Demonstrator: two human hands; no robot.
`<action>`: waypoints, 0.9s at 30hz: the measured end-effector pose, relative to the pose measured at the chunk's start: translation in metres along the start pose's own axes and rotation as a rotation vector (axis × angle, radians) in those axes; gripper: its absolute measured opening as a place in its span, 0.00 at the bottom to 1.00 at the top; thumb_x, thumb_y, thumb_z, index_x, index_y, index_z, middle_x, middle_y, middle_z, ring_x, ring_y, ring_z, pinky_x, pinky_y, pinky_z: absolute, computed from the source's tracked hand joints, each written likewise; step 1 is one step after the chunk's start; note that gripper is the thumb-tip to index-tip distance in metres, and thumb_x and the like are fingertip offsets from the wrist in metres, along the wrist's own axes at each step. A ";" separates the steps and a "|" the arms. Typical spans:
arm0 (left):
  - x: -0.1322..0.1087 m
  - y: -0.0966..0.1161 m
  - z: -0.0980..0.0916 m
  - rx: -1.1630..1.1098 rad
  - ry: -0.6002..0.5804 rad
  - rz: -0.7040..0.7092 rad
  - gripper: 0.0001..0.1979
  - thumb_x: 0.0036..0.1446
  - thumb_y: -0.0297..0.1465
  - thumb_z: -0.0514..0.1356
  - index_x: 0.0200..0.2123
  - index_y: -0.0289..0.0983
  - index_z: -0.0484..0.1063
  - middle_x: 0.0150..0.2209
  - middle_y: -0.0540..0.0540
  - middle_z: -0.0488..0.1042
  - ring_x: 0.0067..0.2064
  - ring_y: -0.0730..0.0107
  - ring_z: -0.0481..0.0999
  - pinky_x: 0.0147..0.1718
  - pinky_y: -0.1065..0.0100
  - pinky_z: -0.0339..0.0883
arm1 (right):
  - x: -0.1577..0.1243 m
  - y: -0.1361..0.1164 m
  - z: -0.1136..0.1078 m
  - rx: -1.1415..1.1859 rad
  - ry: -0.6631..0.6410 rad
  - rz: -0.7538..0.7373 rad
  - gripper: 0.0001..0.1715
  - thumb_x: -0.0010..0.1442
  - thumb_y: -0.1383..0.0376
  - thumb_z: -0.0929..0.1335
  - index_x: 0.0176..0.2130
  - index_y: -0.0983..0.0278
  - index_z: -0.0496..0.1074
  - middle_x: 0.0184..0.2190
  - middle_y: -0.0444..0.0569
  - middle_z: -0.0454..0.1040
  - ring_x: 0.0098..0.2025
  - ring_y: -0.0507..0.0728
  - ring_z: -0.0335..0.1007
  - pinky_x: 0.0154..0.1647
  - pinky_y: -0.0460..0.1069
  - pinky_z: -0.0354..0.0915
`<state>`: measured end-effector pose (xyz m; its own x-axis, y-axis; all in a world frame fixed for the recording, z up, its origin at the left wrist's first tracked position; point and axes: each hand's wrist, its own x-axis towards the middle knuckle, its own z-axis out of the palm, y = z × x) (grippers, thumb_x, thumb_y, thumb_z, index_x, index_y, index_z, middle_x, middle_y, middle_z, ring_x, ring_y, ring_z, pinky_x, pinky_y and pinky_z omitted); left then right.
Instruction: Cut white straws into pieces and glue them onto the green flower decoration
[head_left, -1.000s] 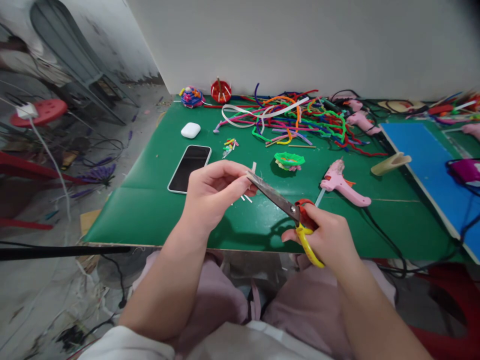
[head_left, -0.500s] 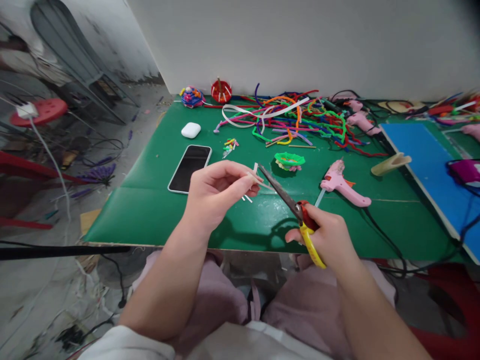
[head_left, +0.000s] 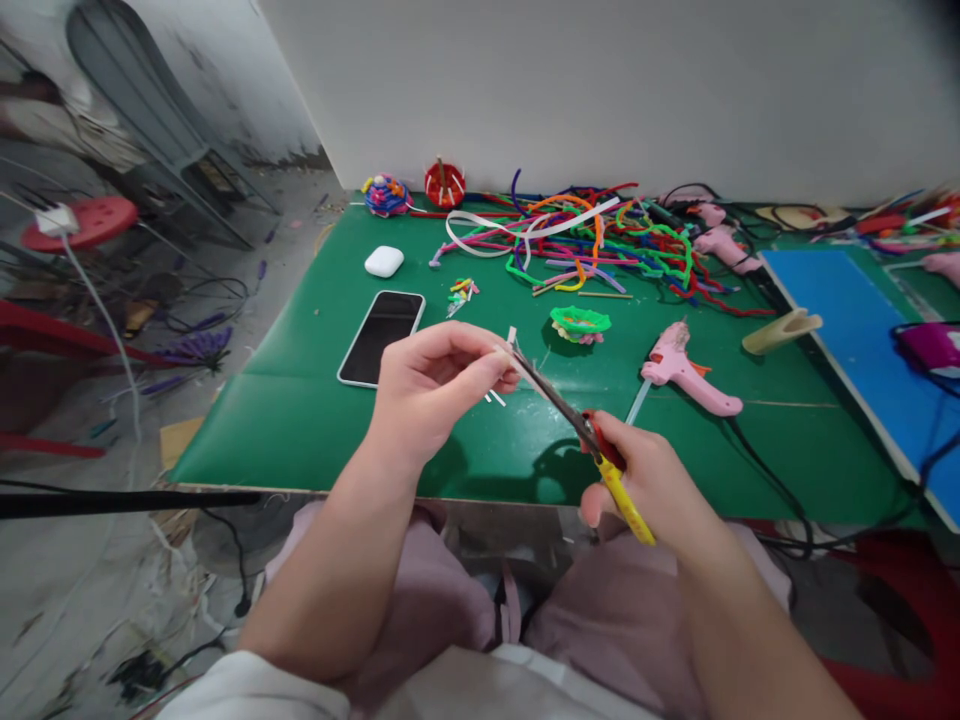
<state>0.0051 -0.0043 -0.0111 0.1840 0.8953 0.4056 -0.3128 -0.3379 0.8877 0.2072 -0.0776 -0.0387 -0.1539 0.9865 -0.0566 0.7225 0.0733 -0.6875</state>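
Note:
My left hand [head_left: 431, 385] is raised over the green table [head_left: 300, 400], pinching a thin whitish strip [head_left: 512, 343] between thumb and fingers. My right hand [head_left: 649, 480] grips scissors [head_left: 577, 425] with red and yellow handles. Their blades are closed and point up-left, with the tips meeting the strip at my left fingertips. A few short white offcuts [head_left: 493, 398] lie on the table just below.
A phone [head_left: 381, 323] and white earbud case [head_left: 384, 261] lie to the left. Behind are a pile of coloured pipe cleaners [head_left: 600, 240], a green woven piece [head_left: 579, 322] and a pink glue gun [head_left: 686, 368] with cable. A blue board [head_left: 855, 320] lies at the right.
The scissors opened half a second ago and have now closed on the strip. My right hand has dropped slightly towards me; my left hand has stayed put.

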 end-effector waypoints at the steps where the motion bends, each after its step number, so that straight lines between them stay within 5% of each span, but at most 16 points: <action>1: 0.000 0.000 0.000 0.007 0.001 -0.003 0.03 0.50 0.24 0.62 0.28 0.38 0.75 0.28 0.51 0.76 0.29 0.75 0.76 0.25 0.74 0.74 | 0.000 0.000 0.000 -0.011 -0.014 -0.006 0.32 0.38 0.41 0.71 0.27 0.60 0.56 0.21 0.37 0.54 0.24 0.50 0.45 0.20 0.44 0.48; 6: 0.000 0.001 -0.001 0.013 0.005 -0.008 0.04 0.50 0.24 0.62 0.28 0.38 0.75 0.28 0.51 0.76 0.28 0.75 0.76 0.25 0.74 0.74 | -0.001 0.003 -0.002 -0.034 -0.042 -0.005 0.30 0.43 0.42 0.69 0.34 0.60 0.58 0.24 0.40 0.59 0.25 0.52 0.51 0.25 0.46 0.53; 14: 0.003 0.006 -0.007 0.050 0.036 0.013 0.03 0.49 0.24 0.62 0.26 0.38 0.74 0.27 0.51 0.76 0.29 0.75 0.75 0.23 0.75 0.72 | -0.001 0.008 -0.006 -0.085 -0.057 -0.017 0.25 0.47 0.45 0.68 0.29 0.61 0.60 0.24 0.42 0.65 0.25 0.51 0.55 0.25 0.45 0.53; 27: 0.003 0.006 -0.014 0.146 -0.027 -0.020 0.02 0.48 0.29 0.64 0.25 0.38 0.74 0.25 0.50 0.74 0.29 0.73 0.74 0.26 0.70 0.70 | 0.000 0.001 -0.005 -0.163 0.062 -0.036 0.29 0.42 0.43 0.70 0.22 0.61 0.54 0.16 0.37 0.54 0.20 0.48 0.47 0.19 0.44 0.48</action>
<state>-0.0091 0.0009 -0.0079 0.2146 0.8950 0.3911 -0.1700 -0.3601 0.9173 0.2116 -0.0763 -0.0358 -0.1435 0.9895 0.0140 0.8176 0.1265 -0.5617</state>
